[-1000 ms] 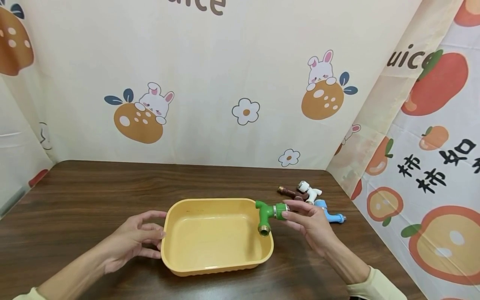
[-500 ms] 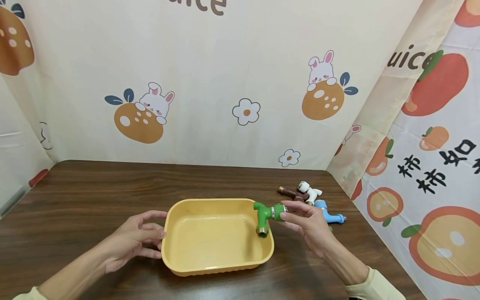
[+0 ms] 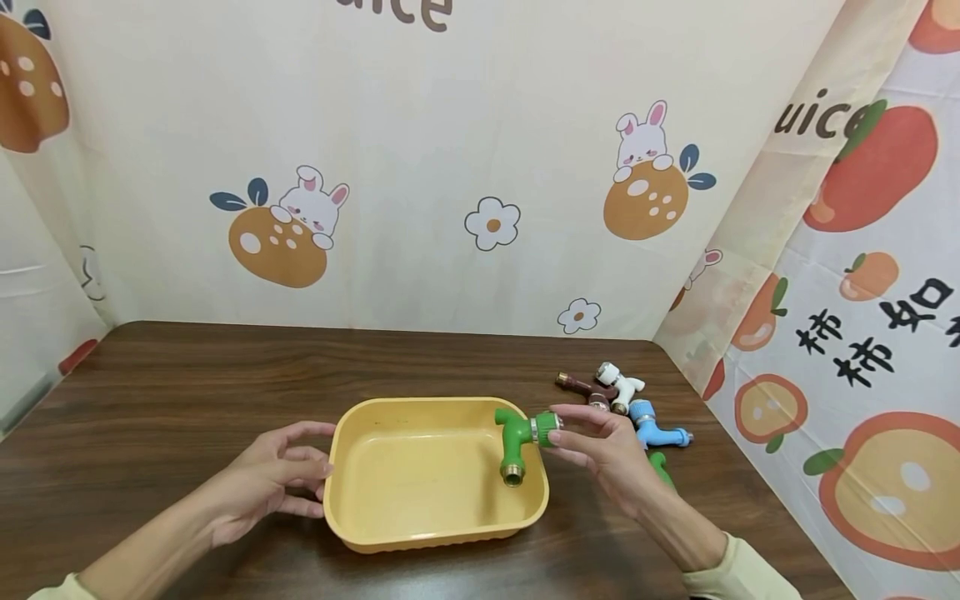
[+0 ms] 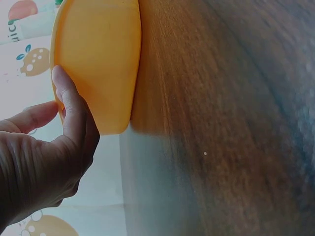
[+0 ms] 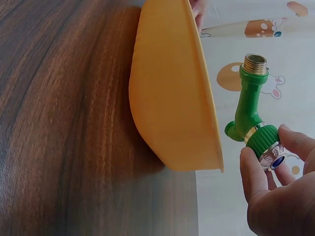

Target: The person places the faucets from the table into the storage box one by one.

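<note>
Hands first, left to right: left hand (image 3: 270, 482) sits at the left rim of the yellow tray (image 3: 352, 508), fingers loosely curled, fingertips touching the outside of the rim, nothing gripped; left wrist view shows the thumb (image 4: 69, 101) lying against the tray's edge. Tray rests flat on the dark wood desk (image 3: 165, 392), nothing lying in it. Right hand (image 3: 607, 454) pinches the green tap (image 3: 517, 442) by its collar end between thumb and fingertips, held in the air over the tray's right side, above the rim, brass threaded spout end pointing down into the tray. Right wrist view confirms it: fingers (image 5: 256, 172) curled round the green collar and metal ring, tap clear of the tray wall. Behind the right hand, on the desk near the right edge: brown tap (image 3: 581, 386), white tap (image 3: 621, 382), blue tap (image 3: 658, 429), lying close together; a second green piece (image 3: 660, 467) just beside the wrist, partly hidden. Cartoon-print curtain (image 3: 480, 167) backs the desk.
</note>
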`<state>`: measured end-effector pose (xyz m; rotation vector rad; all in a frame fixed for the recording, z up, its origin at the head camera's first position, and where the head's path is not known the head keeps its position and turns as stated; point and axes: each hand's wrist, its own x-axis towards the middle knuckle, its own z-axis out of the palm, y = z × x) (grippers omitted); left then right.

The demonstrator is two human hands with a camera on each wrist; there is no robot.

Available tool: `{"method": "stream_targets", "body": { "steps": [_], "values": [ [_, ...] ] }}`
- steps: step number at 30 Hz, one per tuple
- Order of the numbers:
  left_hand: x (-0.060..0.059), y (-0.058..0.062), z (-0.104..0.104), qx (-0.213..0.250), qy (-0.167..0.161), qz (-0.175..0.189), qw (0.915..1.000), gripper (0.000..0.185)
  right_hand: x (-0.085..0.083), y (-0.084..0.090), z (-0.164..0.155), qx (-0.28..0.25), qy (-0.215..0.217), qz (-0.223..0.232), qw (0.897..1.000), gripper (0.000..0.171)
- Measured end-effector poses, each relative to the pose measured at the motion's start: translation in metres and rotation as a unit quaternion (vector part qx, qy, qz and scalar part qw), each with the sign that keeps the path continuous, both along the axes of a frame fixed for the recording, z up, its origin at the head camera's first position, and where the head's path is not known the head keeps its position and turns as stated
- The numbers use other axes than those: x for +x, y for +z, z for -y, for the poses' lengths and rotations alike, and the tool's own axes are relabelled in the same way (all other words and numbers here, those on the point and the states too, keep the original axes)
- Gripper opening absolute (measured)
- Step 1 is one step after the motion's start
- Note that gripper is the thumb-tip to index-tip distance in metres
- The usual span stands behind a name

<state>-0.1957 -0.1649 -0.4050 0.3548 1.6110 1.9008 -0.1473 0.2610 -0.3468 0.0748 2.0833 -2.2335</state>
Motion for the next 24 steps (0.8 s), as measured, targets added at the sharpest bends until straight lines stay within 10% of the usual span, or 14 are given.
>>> {"method": "stream_targets", "body": {
  "steps": [24],
  "values": [
    [0.0004, 0.0014, 0.0007, 0.001, 0.001, 0.001, 1.0000, 0.073, -0.0006, -0.0037, 0.0101, -0.001, 0.015, -0.001, 1.000, 0.034]
  ]
}}
